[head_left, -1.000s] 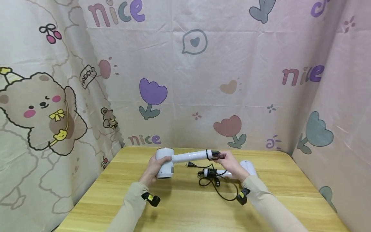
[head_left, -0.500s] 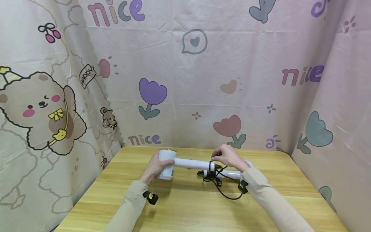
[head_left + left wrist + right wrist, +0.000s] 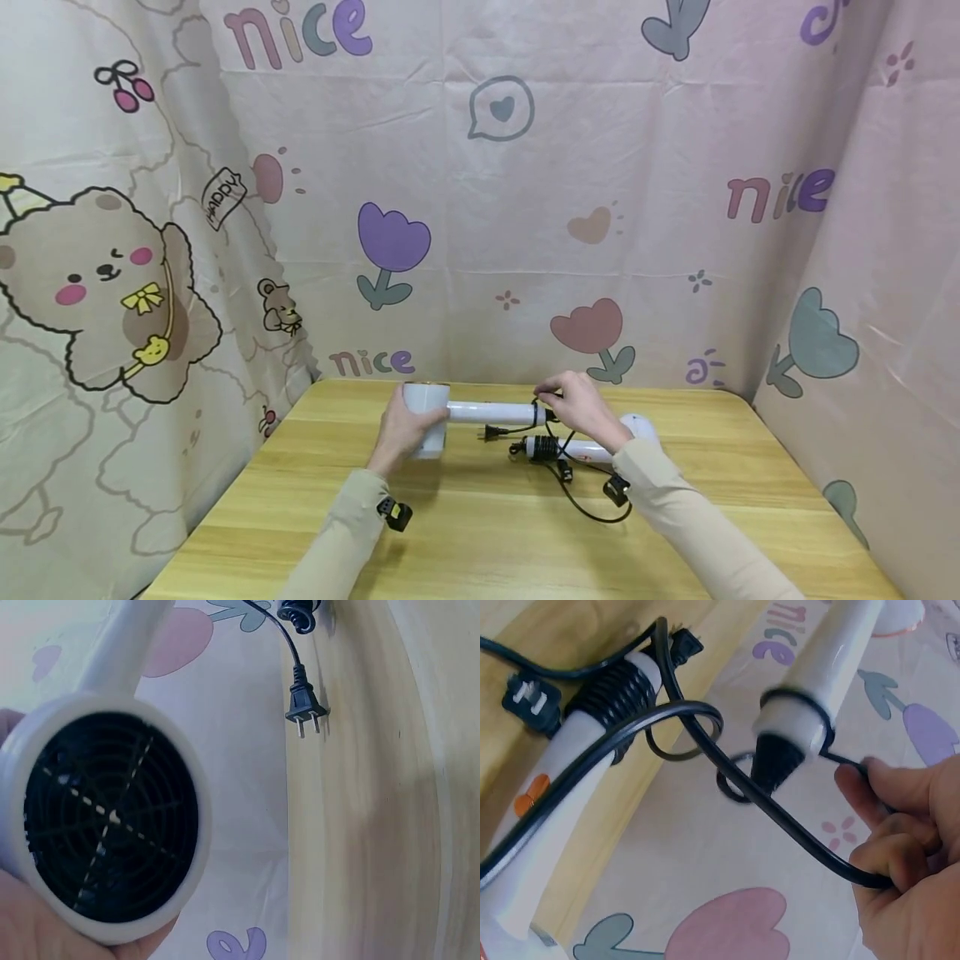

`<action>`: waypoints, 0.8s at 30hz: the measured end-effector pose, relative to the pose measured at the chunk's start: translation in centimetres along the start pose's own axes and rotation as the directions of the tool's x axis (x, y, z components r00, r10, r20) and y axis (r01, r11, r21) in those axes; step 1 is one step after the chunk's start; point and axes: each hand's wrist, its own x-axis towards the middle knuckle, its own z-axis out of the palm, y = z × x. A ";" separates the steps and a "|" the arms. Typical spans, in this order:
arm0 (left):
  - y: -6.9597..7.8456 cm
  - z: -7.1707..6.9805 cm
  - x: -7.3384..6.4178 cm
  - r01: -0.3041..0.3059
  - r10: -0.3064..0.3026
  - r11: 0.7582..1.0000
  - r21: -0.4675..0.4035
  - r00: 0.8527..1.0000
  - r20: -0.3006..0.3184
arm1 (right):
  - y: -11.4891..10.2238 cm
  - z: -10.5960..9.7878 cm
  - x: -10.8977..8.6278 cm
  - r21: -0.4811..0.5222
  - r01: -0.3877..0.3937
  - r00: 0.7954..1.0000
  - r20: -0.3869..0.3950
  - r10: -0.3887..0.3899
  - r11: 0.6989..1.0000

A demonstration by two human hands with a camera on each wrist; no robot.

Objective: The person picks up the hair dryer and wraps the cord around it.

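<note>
My left hand (image 3: pixel 405 427) grips the barrel of a white hair dryer (image 3: pixel 491 412), held above the table with its handle pointing right. In the left wrist view, the dryer's round black grille (image 3: pixel 112 817) faces the camera. A black cord (image 3: pixel 802 840) loops round the end of that handle, and my right hand (image 3: pixel 581 410) pinches it just above there. The right wrist view shows more cord running through my curled fingers. Below lies a second white hair dryer (image 3: pixel 588 451), black cord wound round its handle; my right hand and wrist partly cover it.
A two-pin plug (image 3: pixel 304 701) hangs or lies near the handles; which cord it belongs to, I cannot tell. Another black plug (image 3: pixel 532 701) is beside the second dryer. Loose cord droops over the wooden table (image 3: pixel 465 533). A printed curtain (image 3: pixel 495 208) stands behind.
My right hand has gone from the handle's end to just above it, drawing the cord along. The held dryer's handle tipped downward, then came back nearly level. The lower dryer stays put.
</note>
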 end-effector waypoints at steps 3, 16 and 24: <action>0.1 0.2 0.0 0.004 -0.004 1.000 0.002 0.999 -0.053 | -0.3 0.3 -0.3 0.017 -0.029 0.999 -0.023 0.029 0.999; 0.6 1.4 -1.0 -0.062 0.059 0.998 -0.010 0.974 -0.220 | -1.0 1.7 -1.2 0.106 -0.091 0.994 -0.044 0.096 0.990; 0.3 1.9 -0.7 -0.029 0.000 0.996 -0.089 0.953 -0.303 | -1.2 2.0 -1.1 0.185 -0.104 0.986 -0.108 0.125 0.977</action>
